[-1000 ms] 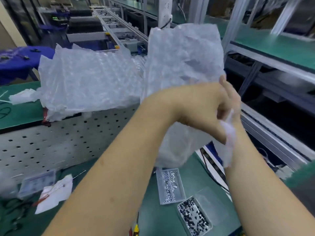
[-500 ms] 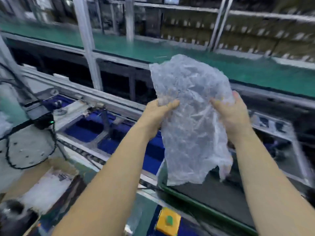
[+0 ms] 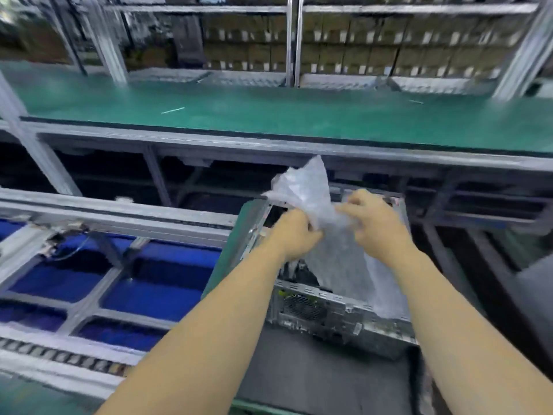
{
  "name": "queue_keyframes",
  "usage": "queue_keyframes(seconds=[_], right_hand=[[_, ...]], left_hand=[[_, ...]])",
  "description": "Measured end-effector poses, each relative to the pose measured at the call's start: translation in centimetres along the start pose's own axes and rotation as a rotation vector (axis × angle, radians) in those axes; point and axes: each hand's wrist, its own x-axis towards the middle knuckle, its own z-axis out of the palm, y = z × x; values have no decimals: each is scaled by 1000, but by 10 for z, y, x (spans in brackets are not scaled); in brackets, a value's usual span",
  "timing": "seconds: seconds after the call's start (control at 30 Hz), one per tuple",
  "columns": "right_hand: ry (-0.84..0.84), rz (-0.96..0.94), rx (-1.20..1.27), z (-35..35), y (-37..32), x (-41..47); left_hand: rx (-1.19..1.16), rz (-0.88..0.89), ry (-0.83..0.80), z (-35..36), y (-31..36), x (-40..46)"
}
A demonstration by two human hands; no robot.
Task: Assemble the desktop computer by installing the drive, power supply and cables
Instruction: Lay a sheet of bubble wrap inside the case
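A grey metal desktop computer case (image 3: 332, 317) lies open on a dark pallet (image 3: 314, 375) in front of me. Over its open top I hold a crumpled sheet of clear bubble wrap (image 3: 308, 190). My left hand (image 3: 294, 235) grips the wrap's left side, and my right hand (image 3: 374, 223) grips its right side. The lower part of the wrap hangs down into the case and hides most of the inside. The whole view is blurred by motion.
A conveyor frame with blue panels (image 3: 149, 292) runs at the left. Beyond the case stands a long green bench (image 3: 269, 112) on a metal frame. Shelves of cardboard boxes (image 3: 359, 46) fill the background.
My view swung from the work table round to the conveyor. Both hands carried the bubble wrap down from chest height to the open computer case, bunching it tighter.
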Motion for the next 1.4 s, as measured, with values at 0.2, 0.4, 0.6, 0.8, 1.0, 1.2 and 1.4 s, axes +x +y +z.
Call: queue_keyframes(seconds=[0.2, 0.4, 0.6, 0.8, 1.0, 1.2, 1.4], right_hand=[[-811, 155, -202, 76, 44, -28], [-287, 185, -199, 97, 50, -30], [-569, 361, 86, 113, 21, -10], [-720, 273, -115, 135, 3, 7], [-692, 395, -132, 155, -24, 25], [-493, 252, 51, 110, 15, 3], [-591, 560, -206, 79, 34, -55]], left_hand=[[-91, -193, 190, 35, -33, 18], [450, -284, 138, 34, -71, 41], [484, -348, 42, 40, -90, 33], [544, -318, 128, 41, -93, 13], [758, 32, 209, 38, -69, 16], [687, 193, -310, 52, -29, 53], [656, 18, -442, 92, -29, 50]])
